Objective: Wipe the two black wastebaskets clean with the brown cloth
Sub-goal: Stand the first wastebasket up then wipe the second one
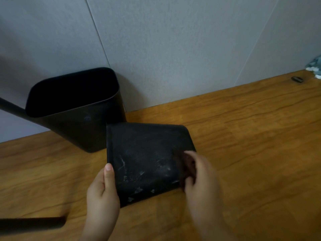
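Observation:
One black wastebasket lies on its side on the wooden table, its upper face streaked with pale smears. My left hand grips its near left edge, thumb on top. My right hand presses the brown cloth against the basket's right side; the cloth is blurred and mostly hidden under my fingers. The second black wastebasket stands upright behind it by the wall, tilted towards me, with its dark opening facing up.
The wooden table runs right along a grey panelled wall. A dark flat bar lies at the front left edge. A small dark object and patterned fabric sit at the far right corner.

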A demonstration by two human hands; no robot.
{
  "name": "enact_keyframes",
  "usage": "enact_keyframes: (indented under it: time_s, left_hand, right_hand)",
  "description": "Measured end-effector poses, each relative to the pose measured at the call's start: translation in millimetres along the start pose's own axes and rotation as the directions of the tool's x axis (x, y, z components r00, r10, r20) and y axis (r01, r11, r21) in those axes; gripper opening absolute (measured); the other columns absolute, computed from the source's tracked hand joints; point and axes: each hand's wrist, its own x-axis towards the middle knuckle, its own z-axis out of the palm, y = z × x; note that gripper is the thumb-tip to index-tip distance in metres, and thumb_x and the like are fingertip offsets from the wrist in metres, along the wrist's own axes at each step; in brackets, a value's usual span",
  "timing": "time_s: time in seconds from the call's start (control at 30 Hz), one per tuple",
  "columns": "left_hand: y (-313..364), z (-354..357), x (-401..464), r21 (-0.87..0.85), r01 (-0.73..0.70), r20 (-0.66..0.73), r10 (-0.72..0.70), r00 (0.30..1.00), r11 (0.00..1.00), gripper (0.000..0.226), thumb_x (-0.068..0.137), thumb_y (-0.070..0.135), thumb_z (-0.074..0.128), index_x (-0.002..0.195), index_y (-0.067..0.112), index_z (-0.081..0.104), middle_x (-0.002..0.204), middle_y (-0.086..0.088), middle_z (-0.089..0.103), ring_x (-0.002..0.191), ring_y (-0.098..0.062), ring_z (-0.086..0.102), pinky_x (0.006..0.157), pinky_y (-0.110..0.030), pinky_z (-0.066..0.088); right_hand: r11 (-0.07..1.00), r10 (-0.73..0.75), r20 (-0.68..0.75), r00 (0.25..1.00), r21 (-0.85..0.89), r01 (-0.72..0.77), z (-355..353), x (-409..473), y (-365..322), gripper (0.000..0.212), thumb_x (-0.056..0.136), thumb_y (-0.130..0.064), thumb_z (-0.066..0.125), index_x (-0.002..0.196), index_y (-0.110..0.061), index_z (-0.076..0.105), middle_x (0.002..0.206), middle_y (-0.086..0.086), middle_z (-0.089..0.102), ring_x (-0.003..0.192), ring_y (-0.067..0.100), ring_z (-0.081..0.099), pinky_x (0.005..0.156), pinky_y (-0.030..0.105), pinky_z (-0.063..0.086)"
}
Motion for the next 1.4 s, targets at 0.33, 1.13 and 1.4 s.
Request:
enact_keyframes:
  time_s: [0.33,1.13,1.4]
  left_hand:
    - [-3.9,1.0,2.2,0.016,0.018,-0.016,-0.018,1.0,1.0,0.038,0.099,0.044,0.033,0.083,0.026,0.063,0.083,0.001,0.066,0.082,-0.013,0.062,0.065,-0.027,0.042]
    - [-7.7,-3.7,1.9,0.009,-0.05,0.007,0.05,0.999,0.999,0.045,0.099,0.042,0.033,0.08,0.016,0.064,0.078,-0.007,0.066,0.077,-0.02,0.063,0.063,-0.029,0.044]
    - [-4.1,-9.4,-1.3,-0.018,-0.073,0.026,0.073,0.997,0.997,0.043,0.099,0.04,0.033,0.081,0.017,0.064,0.079,-0.005,0.066,0.077,-0.013,0.062,0.062,-0.025,0.041]
  right_hand:
    - [0.979,-0.199,0.271,0.942,0.019,0.202,2.6,-20.0,-53.7,0.065,0.086,-0.013,0.057,0.136,-0.046,0.034,0.136,-0.03,0.033,0.129,-0.003,0.029,0.11,0.019,0.028]
    - [0.988,-0.137,0.191,0.972,-0.048,0.149,3.4,-32.2,-61.3,0.066,0.087,-0.019,0.061,0.137,-0.047,0.029,0.138,-0.026,0.031,0.131,-0.001,0.029,0.112,0.021,0.027]
    - [0.991,0.13,-0.041,0.991,-0.012,-0.131,-2.9,2.1,-21.5,0.056,0.084,-0.013,0.065,0.132,-0.036,0.047,0.127,-0.017,0.052,0.122,0.006,0.049,0.103,0.032,0.045]
